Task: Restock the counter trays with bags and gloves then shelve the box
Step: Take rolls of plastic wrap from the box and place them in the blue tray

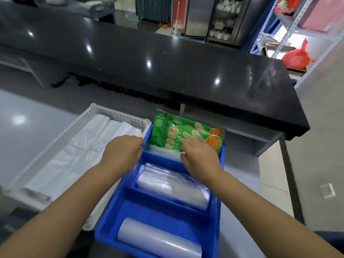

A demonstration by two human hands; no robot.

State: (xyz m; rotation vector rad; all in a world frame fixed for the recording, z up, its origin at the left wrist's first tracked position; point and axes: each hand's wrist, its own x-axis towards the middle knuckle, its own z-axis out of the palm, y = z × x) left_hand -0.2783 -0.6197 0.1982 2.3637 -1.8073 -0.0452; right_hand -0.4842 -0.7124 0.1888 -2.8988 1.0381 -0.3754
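A blue divided tray (162,203) stands in front of me. Its far compartment holds upright green packs of disposable gloves (178,133). The middle one holds a roll of clear bags (173,187), and the near one holds another clear roll (160,239). My left hand (122,151) is at the tray's far left corner, its fingers curled by the packs' left edge. My right hand (200,155) reaches into the far compartment, fingertips on the lower edge of the front glove pack. To the left sits a white perforated tray (119,114) filled with folded white plastic bags (74,157).
A long black counter (167,62) runs across behind the trays, with a grey lower shelf under it. Metal shelving (297,25) with a red plastic bag (296,58) stands at the back right. Grey floor shows to the right.
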